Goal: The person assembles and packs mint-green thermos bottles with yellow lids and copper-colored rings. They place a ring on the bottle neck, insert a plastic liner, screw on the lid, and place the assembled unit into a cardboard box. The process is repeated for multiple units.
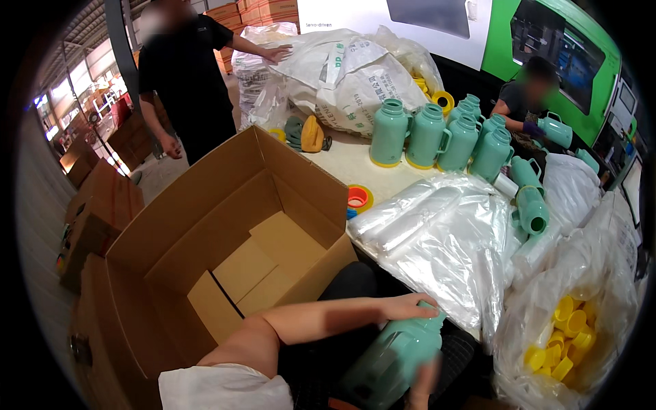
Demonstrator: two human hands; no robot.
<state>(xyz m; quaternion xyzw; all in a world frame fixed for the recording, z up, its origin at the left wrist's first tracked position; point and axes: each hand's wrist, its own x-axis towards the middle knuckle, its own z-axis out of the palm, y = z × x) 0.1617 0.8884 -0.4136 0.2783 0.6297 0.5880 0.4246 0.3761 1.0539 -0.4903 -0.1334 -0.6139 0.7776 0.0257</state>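
Note:
A mint-green thermos flask (396, 352) lies tilted above my lap, its neck toward the upper right. My left hand (412, 307) is closed around its neck end. Low on the flask's right side is my right hand (422, 386), smeared by motion and partly cut off by the lower edge; its grip cannot be made out. The flask's lower end is blurred and dark. To the left stands a large cardboard box (301, 174) with its top open and cardboard showing on its bottom. Clear plastic bags (444, 239) lie in a flat pile beyond my hands.
Several green flasks (427, 137) stand on the table (348, 160); others lie at the right. A clear sack (519, 342) holds yellow cups. White sacks (342, 82) sit at the back. One person (184, 75) stands at the left; another (529, 96) handles a flask.

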